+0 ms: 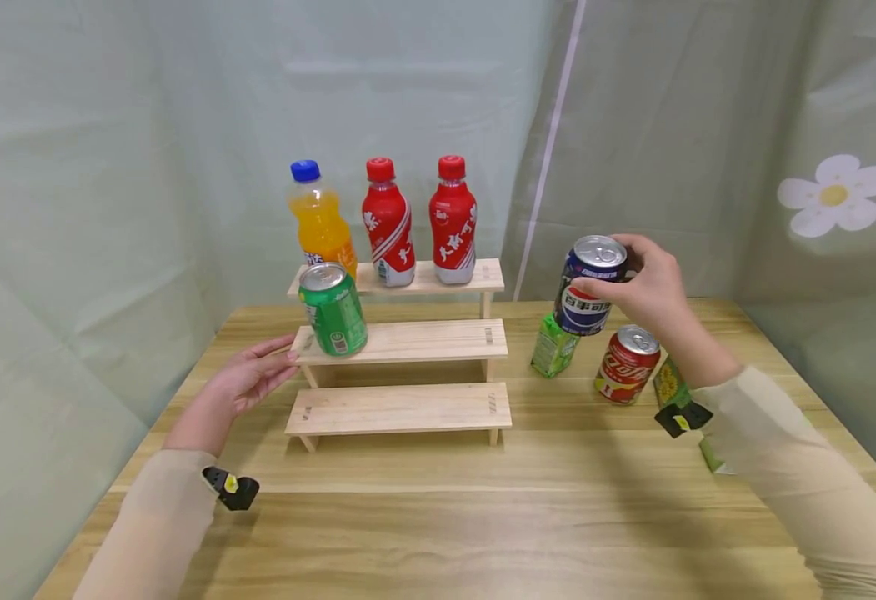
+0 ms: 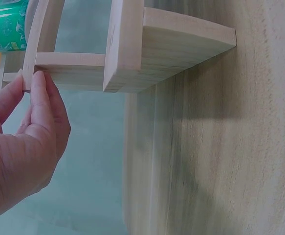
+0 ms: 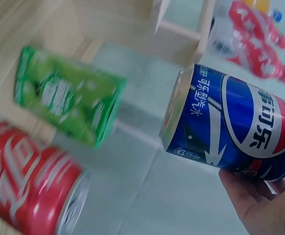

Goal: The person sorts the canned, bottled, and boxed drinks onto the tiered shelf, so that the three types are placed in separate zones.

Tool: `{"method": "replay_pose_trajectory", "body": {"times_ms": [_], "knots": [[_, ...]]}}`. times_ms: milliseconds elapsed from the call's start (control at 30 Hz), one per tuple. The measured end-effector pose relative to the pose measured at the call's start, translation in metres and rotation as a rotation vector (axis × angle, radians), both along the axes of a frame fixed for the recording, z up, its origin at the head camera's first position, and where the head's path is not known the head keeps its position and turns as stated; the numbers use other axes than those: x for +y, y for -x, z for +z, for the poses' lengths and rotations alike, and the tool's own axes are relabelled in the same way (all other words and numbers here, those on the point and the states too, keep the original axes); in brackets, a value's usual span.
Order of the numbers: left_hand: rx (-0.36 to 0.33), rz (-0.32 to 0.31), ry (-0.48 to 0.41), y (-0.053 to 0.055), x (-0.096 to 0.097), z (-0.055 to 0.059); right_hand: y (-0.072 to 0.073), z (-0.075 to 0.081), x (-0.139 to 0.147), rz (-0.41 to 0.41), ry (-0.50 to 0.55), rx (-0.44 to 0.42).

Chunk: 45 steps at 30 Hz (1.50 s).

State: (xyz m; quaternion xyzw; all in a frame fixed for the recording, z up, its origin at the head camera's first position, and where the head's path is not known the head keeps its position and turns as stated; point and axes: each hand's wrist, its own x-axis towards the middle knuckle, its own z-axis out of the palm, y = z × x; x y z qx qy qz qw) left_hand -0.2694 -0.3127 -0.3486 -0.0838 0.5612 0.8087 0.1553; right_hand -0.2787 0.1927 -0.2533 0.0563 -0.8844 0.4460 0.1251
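Note:
My right hand (image 1: pixel 651 279) grips a blue Pepsi can (image 1: pixel 591 287) and holds it in the air above a green juice carton (image 1: pixel 554 346) and a red Coca-Cola can (image 1: pixel 628 367). In the right wrist view, thumb and fingers wrap the upper part of the Pepsi can (image 3: pixel 235 122). At the left, my left hand (image 1: pixel 253 377) pinches the end of the middle step of a wooden three-step rack (image 1: pixel 430 340), with thumb and fingers on the board's edge in the left wrist view. A green can (image 1: pixel 334 310) stands on that step's left end.
On the top step stand an orange soda bottle (image 1: pixel 322 218) with a blue cap and two red bottles, one central (image 1: pixel 388 229) and one right (image 1: pixel 453 221). Another green carton (image 1: pixel 668 385) lies partly behind the right wrist. A curtain (image 1: pixel 422 75) hangs behind the wooden table (image 1: pixel 438 533).

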Motion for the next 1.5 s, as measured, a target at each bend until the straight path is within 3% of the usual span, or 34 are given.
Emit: {"method": "replay_pose_trajectory", "body": {"times_ms": [233,667,933,1267,1500], "knots": [[0.001,-0.016,-0.014,-0.001,0.001,0.000,-0.006,0.002,-0.031,0.076,0.024,0.019],[-0.011,0.004,0.022,-0.001,-0.001,0.003,0.002,-0.008,-0.096,0.209,0.110,0.037],[-0.001,-0.007,-0.009,-0.002,-0.001,0.000,0.004,-0.017,-0.135,0.293,0.167,0.070],[0.020,-0.024,-0.025,-0.002,-0.001,0.001,0.013,-0.027,-0.175,0.300,0.206,0.035],[-0.003,-0.014,-0.027,-0.001,0.000,0.001,0.019,-0.036,-0.189,0.279,0.184,-0.007]]}}
